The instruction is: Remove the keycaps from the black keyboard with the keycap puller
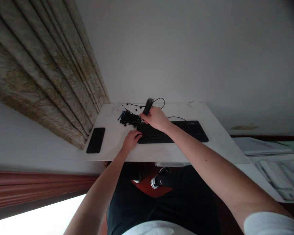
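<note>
A black keyboard (189, 130) lies on the white table. My left hand (131, 140) is at its left end, with fingers and thumb closed on the edge. My right hand (158, 118) is closed around a black brush (148, 106), its bristle-like end pointing up and away. Beneath that hand, thin shiny wire-like parts touch or hover over the keyboard's upper left corner; I cannot tell which. Just left of there is a heap of loose black keycaps (128, 118), with a bit of blue at its left side. The keys under my right hand and forearm are hidden.
A black phone (95, 140) lies at the table's left edge. Behind the keyboard runs a thin black cable (164, 101), with a few loose black pieces near it. A patterned curtain (83, 98) hangs at the left. Wrapped items (279, 169) sit at the right.
</note>
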`<state>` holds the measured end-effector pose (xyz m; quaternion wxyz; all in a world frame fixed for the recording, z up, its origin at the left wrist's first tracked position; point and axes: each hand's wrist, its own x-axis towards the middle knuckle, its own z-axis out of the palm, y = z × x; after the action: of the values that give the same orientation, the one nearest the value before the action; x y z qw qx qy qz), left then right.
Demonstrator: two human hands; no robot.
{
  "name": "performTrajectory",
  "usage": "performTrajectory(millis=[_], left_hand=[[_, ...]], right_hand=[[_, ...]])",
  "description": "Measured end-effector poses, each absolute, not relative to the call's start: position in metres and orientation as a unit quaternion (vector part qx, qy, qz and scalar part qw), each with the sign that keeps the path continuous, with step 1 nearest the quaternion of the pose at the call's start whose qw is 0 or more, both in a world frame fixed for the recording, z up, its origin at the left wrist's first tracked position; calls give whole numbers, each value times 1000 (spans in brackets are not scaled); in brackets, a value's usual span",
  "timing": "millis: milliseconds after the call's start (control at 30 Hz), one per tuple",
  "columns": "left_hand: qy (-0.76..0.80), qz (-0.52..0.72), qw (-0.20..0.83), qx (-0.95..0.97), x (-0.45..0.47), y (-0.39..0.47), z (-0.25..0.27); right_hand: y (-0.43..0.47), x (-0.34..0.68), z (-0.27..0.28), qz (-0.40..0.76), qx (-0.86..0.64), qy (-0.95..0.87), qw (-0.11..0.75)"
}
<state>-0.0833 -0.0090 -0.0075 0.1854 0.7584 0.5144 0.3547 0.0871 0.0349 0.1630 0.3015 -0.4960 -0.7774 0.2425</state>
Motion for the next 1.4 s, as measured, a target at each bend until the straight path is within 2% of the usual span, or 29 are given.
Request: performTrajectory(millis=[100, 167, 333, 467, 667, 1100, 1400], left_hand=[[505, 358, 161, 768, -83, -12, -8], [496, 355, 132, 781, -82, -14, -8], [475, 337, 71, 810, -79, -20, -7], [493, 342, 58, 798, -80, -22, -6], [511, 318, 80, 794, -80, -21, 0], [469, 280, 62, 835, -84, -5, 10], [469, 304, 106, 822, -90, 1, 20]], right_hand=[[31, 111, 136, 290, -510, -740, 328], [22, 132, 105, 286, -528, -705, 377], [-4, 179, 35, 139, -571, -648, 483], [-16, 192, 4, 54, -554, -669, 493], [-15, 191, -3, 50, -547, -716, 431], [-9, 197, 3, 70, -578, -665, 469], [-7, 197, 1, 79, -583, -650, 481]])
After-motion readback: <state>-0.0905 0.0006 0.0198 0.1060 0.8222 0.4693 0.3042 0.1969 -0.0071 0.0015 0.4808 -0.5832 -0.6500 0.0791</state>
